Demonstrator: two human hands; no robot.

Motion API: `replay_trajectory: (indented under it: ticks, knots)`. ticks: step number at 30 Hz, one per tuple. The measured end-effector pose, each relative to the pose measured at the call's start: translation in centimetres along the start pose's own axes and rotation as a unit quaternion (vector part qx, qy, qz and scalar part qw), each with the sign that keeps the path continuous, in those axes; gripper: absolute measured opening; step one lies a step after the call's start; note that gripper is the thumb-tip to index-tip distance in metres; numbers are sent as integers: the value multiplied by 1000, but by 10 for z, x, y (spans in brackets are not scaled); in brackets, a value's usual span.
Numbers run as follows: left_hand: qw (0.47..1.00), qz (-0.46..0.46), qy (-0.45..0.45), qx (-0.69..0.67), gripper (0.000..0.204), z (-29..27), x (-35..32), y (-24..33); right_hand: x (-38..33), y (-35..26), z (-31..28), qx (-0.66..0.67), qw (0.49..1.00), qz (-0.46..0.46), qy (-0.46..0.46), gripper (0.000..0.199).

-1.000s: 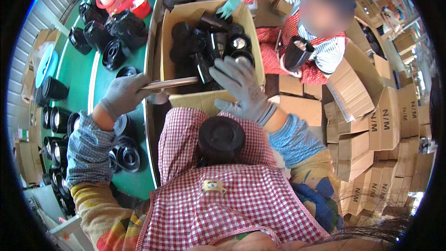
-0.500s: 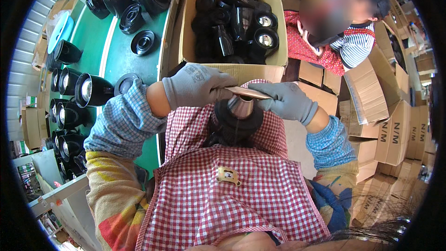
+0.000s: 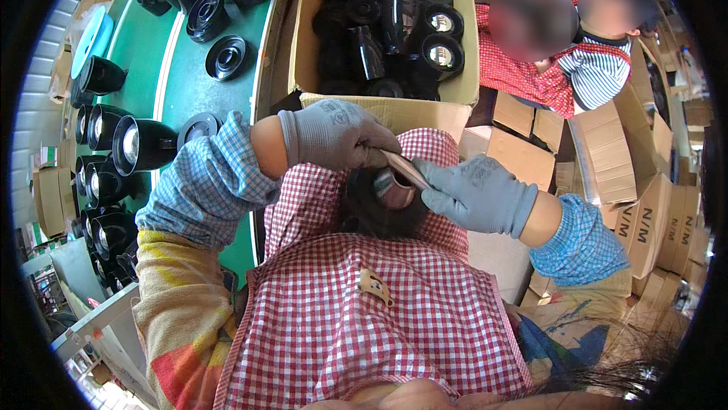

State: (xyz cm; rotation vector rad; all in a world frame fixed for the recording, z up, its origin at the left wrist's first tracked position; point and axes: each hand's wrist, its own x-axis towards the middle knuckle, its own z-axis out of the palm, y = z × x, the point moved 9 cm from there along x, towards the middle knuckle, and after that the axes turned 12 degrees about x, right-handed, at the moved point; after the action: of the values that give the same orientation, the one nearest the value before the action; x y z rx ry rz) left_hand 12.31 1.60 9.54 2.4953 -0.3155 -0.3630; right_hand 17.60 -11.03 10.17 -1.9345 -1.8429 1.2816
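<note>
Ahead stands the open carton (image 3: 432,114). Between your knees (image 3: 303,197) sits the black round piece (image 3: 383,218). Your left hand (image 3: 337,135) and nearer right hand (image 3: 483,195) both pinch the thin bar (image 3: 407,170), its long axis slanting toward you, left to right, above the piece; contact is unclear.
</note>
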Motion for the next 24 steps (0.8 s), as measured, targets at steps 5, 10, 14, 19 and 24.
replay_trajectory:
  ticks: [5,10,14,19,24]
  knots:
    - [993,-32,-34,-110,34,18,8,-26,6,-5,-14,-96,958,-170,211,69]
    - [994,-81,-13,-77,37,29,31,-54,19,-1,18,-58,979,-159,111,75]
    - [997,-46,19,-55,35,47,63,-70,33,-41,23,3,958,-275,80,75]
    - [982,-97,47,-152,31,47,79,-87,63,-45,9,219,931,-288,44,77]
    - [828,-156,538,18,28,-27,-45,-67,63,-13,-3,622,749,-226,26,97]
